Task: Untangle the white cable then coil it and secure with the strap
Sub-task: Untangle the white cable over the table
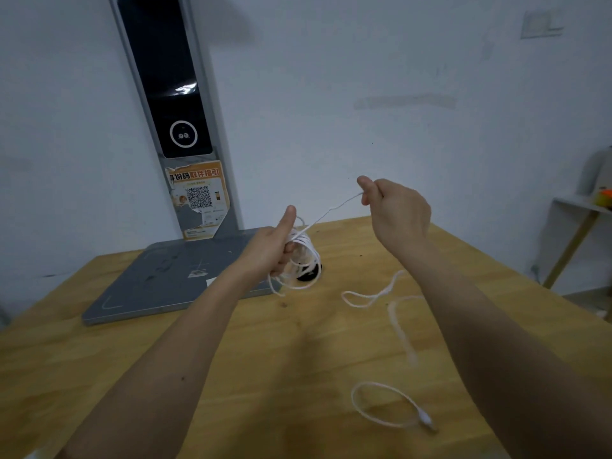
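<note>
My left hand (276,246) holds a bundle of loops of the thin white cable (306,256) above the table, thumb up. A taut strand runs up and right from the loops to my right hand (394,210), which pinches it between thumb and fingers. The rest of the cable trails down onto the wooden table (231,376) in loose curves, ending in a loop with a plug (425,420) near the front right. No strap can be made out.
A grey stand with a flat base (159,283) and a tall dark panel (165,81) sits at the back left of the table. A dark round hole (309,276) lies under the loops. A small shelf (579,207) stands at the far right.
</note>
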